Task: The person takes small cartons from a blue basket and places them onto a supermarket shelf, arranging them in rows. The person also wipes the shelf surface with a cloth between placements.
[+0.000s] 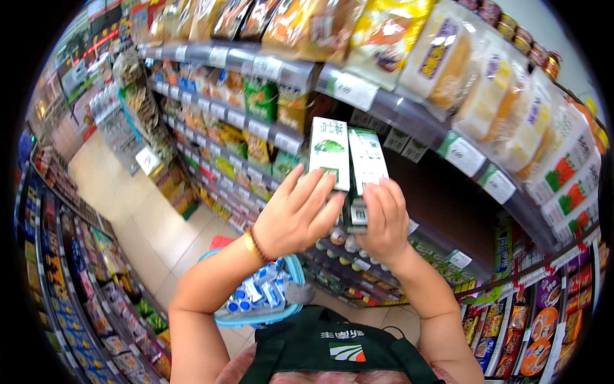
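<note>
Two white-and-green cartons lie side by side at the shelf front, their tops tilted towards me. My left hand [297,216] is palm down with its fingertips at the near end of the left carton [331,149]; whether it grips the carton is unclear. My right hand [386,221] has its fingers closed around the near end of the right carton [368,151]. A dark green carton end [358,218] with a white label shows between both hands. Beneath the upper shelf edge [355,90], a dark shelf space [431,192] opens to the right of the cartons.
Packaged bread [446,72] lines the upper shelf. A light-blue basket [288,314] with blue-and-white packs [259,293] stands on the tiled floor below my left forearm. Snack shelves [96,288] flank the aisle at left; instant noodle tubs [542,321] fill racks at lower right.
</note>
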Demonstrator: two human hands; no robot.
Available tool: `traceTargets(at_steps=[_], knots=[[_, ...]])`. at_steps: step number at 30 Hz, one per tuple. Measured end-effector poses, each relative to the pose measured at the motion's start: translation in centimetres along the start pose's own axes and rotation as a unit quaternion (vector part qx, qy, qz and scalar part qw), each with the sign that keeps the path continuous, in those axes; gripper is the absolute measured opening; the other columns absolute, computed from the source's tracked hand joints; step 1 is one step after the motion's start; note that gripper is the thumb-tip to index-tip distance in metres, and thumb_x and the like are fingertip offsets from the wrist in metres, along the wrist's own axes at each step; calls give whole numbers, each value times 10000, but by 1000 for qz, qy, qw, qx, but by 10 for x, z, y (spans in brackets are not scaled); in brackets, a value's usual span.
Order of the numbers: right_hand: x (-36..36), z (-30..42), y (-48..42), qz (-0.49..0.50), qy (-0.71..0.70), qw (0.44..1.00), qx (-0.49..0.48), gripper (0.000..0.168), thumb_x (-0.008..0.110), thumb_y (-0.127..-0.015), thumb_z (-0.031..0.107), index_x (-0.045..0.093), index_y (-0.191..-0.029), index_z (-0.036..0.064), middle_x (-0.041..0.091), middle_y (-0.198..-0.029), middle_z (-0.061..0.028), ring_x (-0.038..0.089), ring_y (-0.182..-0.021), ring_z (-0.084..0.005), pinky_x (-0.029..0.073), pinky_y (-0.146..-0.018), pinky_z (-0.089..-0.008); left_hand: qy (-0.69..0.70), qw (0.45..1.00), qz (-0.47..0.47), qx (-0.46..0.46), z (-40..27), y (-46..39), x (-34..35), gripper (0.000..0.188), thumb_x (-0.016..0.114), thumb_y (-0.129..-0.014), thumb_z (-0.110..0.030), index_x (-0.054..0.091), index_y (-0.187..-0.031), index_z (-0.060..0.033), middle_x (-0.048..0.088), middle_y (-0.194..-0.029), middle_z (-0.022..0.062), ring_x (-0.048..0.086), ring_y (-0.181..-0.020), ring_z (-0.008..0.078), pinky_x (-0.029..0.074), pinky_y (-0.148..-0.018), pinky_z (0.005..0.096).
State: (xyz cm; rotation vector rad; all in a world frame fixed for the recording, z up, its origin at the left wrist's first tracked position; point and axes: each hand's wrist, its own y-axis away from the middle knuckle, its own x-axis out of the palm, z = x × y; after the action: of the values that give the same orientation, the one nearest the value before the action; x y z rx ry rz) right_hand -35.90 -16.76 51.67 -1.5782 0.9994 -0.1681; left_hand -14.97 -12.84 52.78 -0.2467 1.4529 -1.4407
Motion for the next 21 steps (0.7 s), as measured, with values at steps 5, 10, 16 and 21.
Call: traceTargets(at_steps=[5,10,16,21], knots=[[22,85,7,124,-188,974,25,600,641,-664,-36,546,-1257,-44,583,-1209,-186,565,-1154,-392,511,-913,-415,86,977,127,-146,-16,79,-73,463,652,-700,7,542,-1150,19,571,-1117,215,578,-1042,408,502,-907,441],[101,175,33,359,-432,823,82,891,699,-614,-4,331,-1423,-53,494,-1312,-233,433,-1299,-408,476,-974,-436,143,884,261,-361,-8,191,-102,705,697,-580,40,447,-1239,26,558,-1116,227,532,-1040,431,455,-916,445],[166,283,123,497,-528,680,111,875,718,-646,44,317,-1416,-61,467,-1336,-242,411,-1299,-405,455,-1010,-454,168,781,341,-496,-50,340,-93,707,731,-585,-2,440,-1228,31,572,-1052,247,538,-982,434,471,-871,461],[185,326,170,513,-496,695,84,894,749,-632,41,325,-1413,-45,416,-1374,-211,397,-1308,-393,479,-998,-421,157,736,406,-518,-69,405,-76,766,752,-589,-25,435,-1284,27,550,-1196,235,517,-1119,423,461,-979,431]])
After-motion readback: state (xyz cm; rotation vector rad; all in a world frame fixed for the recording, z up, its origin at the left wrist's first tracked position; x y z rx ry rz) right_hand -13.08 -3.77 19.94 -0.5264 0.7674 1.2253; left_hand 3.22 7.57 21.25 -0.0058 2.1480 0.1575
